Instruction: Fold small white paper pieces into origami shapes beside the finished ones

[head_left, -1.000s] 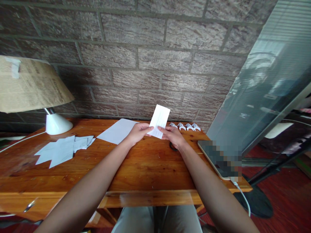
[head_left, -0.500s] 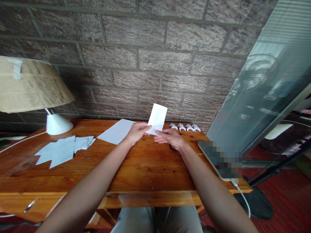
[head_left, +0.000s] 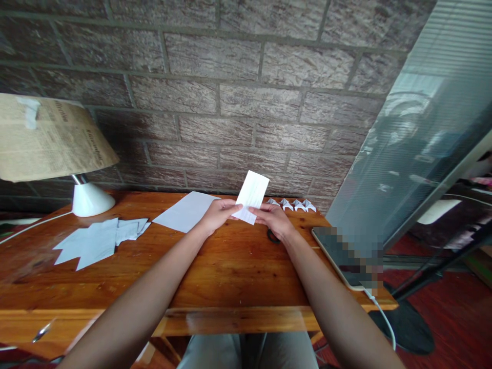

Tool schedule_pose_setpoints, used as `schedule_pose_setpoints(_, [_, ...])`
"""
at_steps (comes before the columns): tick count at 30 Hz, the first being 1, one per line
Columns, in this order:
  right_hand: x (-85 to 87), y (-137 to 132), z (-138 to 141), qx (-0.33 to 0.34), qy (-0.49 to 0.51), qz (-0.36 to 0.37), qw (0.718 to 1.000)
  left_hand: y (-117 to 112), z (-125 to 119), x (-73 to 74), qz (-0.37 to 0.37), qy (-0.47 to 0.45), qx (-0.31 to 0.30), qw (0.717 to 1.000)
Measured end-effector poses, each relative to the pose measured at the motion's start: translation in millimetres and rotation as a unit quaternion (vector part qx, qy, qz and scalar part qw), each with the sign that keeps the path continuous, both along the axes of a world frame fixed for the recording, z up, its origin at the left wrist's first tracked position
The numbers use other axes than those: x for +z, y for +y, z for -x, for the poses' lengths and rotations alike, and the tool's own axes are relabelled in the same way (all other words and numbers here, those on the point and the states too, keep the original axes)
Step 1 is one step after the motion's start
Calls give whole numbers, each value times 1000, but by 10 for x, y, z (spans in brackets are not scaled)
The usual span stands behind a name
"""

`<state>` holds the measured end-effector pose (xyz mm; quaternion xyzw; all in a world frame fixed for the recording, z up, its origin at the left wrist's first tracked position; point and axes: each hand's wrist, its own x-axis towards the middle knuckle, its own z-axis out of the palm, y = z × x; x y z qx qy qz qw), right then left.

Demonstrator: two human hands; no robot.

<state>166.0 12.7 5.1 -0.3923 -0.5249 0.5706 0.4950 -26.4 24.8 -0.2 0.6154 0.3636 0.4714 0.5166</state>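
Observation:
A small white rectangular sheet of paper (head_left: 251, 193) is held up above the table, tilted a little to the right. My left hand (head_left: 220, 214) pinches its lower left edge, thumb on the near face. On the lower right edge, my right hand (head_left: 273, 217) grips it, also with the thumb in front. The fingers behind the paper are partly hidden. Just past my right hand stands a row of several small folded paper pieces (head_left: 286, 205). A larger white sheet (head_left: 184, 211) lies flat beside my left hand.
Several cut paper pieces (head_left: 96, 241) lie on the left of the wooden table (head_left: 238, 277), near a lamp (head_left: 90, 199). At the right edge rests a tablet (head_left: 342, 259) with a white cable (head_left: 384, 318). A black ring-shaped object (head_left: 272, 237) sits by my right wrist. A brick wall (head_left: 238, 102) stands behind.
The paper has shifted slightly right and down in view. My right hand's fingers have closed in behind the paper, and its thumb sits a little higher on it.

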Motion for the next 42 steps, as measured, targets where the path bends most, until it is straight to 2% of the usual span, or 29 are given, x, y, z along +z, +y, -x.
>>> schedule_pose_setpoints(7, [-6,-1,50,-70,54,20,996,-41,-79,-2,40,-68,-11,997])
schedule_pose_setpoints(15, [-34,-1,96,-70,92,36,993,-51,-122,11,34,-123,60,990])
schedule_pose_setpoints(18, [-52,0,116,-56,89,47,993,-41,-124,19,27,-170,80,982])
schedule_pose_setpoints(23, [-91,-22,159,-31,63,61,996,-27,-131,7,22,-222,80,972])
schedule_pose_setpoints(30, [-64,-61,163,-39,73,68,994,-20,-150,-44,36,-188,49,980])
schedule_pose_setpoints(35, [-31,-75,179,-51,84,72,993,-48,-145,-53,55,-151,1,987])
schedule_pose_setpoints(42, [-19,-58,199,-81,97,52,991,-75,-152,-18,49,-95,36,994])
